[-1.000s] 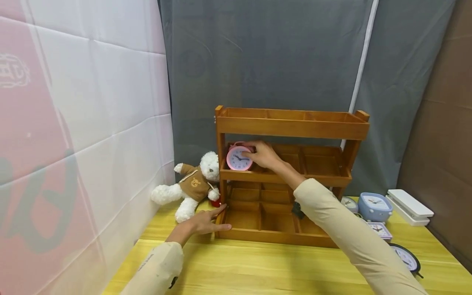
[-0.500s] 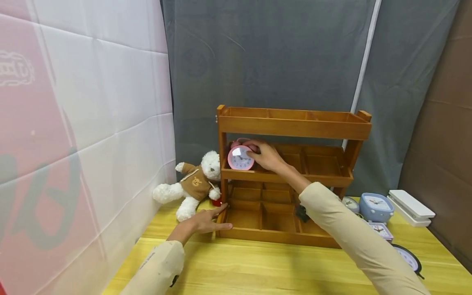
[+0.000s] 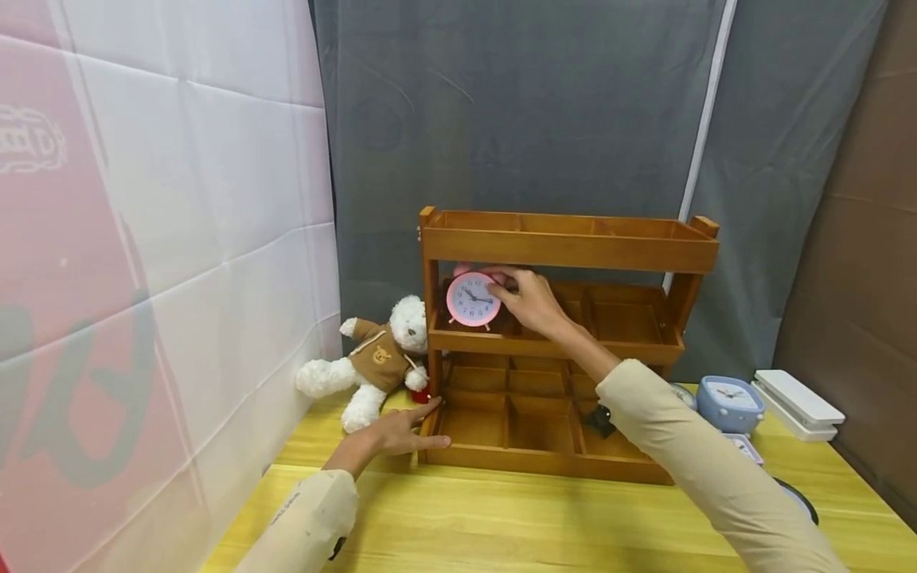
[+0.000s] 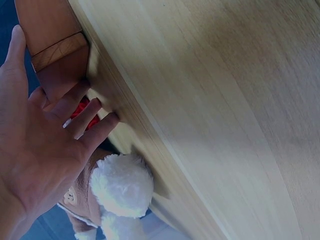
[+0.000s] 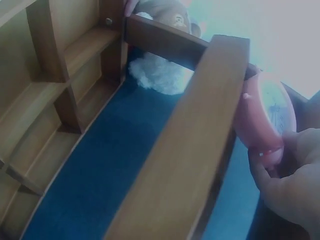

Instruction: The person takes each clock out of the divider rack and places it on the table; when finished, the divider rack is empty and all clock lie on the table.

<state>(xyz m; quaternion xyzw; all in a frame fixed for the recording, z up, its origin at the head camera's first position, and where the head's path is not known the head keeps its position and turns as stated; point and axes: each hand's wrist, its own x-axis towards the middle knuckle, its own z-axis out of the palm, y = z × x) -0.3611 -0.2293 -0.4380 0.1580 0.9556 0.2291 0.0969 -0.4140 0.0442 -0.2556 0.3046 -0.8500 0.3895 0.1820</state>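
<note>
A pink twin-bell alarm clock (image 3: 473, 300) is at the left compartment of the wooden shelf's (image 3: 569, 250) middle tier, its white dial facing me and its small feet showing. My right hand (image 3: 533, 302) pinches it by the upper right, thumb at the dial's edge and fingers behind. In the right wrist view, the clock (image 5: 260, 117) is seen from the side between thumb and fingers. My left hand (image 3: 390, 434) touches the shelf's lower left corner with spread fingers. Seen from the left wrist, this hand (image 4: 45, 140) lies beside the wooden end post (image 4: 62, 65).
A white plush bear (image 3: 380, 354) in a brown top leans left of the shelf, near a red object (image 3: 419, 394). A dark object (image 3: 600, 420) sits in the bottom right compartment. On the right are a blue clock (image 3: 729, 403), other clocks and white boxes (image 3: 798, 402).
My right hand has lifted the pink clock slightly up and to the right, and its feet have come into sight. The left hand keeps its place at the shelf corner.
</note>
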